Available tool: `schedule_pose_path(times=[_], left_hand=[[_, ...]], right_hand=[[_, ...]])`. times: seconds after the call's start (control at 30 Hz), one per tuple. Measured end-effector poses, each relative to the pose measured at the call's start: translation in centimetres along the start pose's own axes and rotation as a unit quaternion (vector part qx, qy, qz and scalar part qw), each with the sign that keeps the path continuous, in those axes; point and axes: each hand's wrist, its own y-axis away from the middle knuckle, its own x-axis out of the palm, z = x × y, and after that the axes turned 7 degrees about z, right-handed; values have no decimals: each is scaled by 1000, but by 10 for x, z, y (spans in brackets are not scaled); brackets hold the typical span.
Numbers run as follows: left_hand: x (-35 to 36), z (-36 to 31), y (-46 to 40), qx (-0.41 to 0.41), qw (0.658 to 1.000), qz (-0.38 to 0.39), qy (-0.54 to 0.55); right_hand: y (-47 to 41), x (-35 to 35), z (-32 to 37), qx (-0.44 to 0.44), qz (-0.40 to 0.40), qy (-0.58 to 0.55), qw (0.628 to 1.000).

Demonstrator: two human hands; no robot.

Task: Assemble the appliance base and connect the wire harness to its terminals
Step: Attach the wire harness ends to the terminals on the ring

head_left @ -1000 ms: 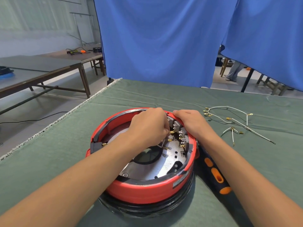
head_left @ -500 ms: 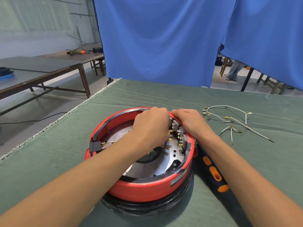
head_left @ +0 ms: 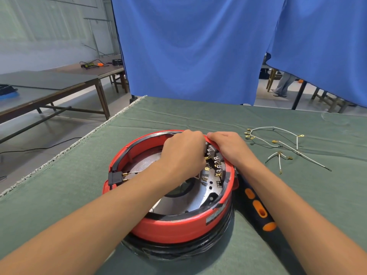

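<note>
The main risk here is a bent brass terminal (head_left: 211, 153) or a connector pushed on crooked: the left hand (head_left: 183, 153) covers the very spot it works at, so the fit is partly blind. A hard push could also rock the red appliance base (head_left: 178, 227), which sits upside down on a black part beneath it near the front middle of the green-covered worktop (head_left: 198, 116). The right hand (head_left: 228, 145) lies on the far right rim, its fingers curled over the edge to brace it. The left hand's fingers are bent down among the terminals; whether they pinch a wire end cannot be told.

The base is a round red shell with a dark band inside the rim, a silvery metal plate with a dark central opening, and a row of small brass tabs along the right side. The white wire harness (head_left: 278, 143) lies loose, well apart to the right. A blue-and-orange screwdriver (head_left: 258, 209) rests just beside the base.
</note>
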Motion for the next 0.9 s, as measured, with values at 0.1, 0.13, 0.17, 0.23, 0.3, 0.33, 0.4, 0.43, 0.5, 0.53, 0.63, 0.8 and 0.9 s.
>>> schedule_pose_path(times=[0.1,0.13,0.17,0.23,0.3,0.33,0.4,0.43,0.5,0.53,0.63,0.8,0.9], left_hand=[[1,0,-1,4,1000,1,16],[2,0,-1,6,1000,6,26],[2,1,-1,7,999,10,36],[3,1,0,7,999,14,49],[4,0,0,9,998,10,55],[5,0,0,10,998,9,59],[6,0,0,9,998,10,67],[6,0,0,8,997,11,71],[7,0,-1,6,997,10,78],[8,0,-1,7,997,7,80],[9,-2,-1,11,996,2,83],[7,1,1,7,994,28,105],[1,7,1,2,980,75,182]], right_hand=[[0,0,0,1,-1,-2,1000],[0,0,-1,2,-2,-3,1000],[0,0,-1,4,-3,-4,1000],[-1,0,-1,9,-5,-8,1000],[-1,0,-1,11,-7,-8,1000],[-1,1,0,12,-7,-8,1000],[0,1,0,11,-7,-10,1000],[0,1,1,9,-7,-13,1000],[0,1,1,8,-6,-13,1000],[0,1,2,9,-6,-10,1000],[-1,1,1,8,-6,10,1000],[-2,1,1,3,-10,20,1000],[1,2,2,6,-6,-9,1000]])
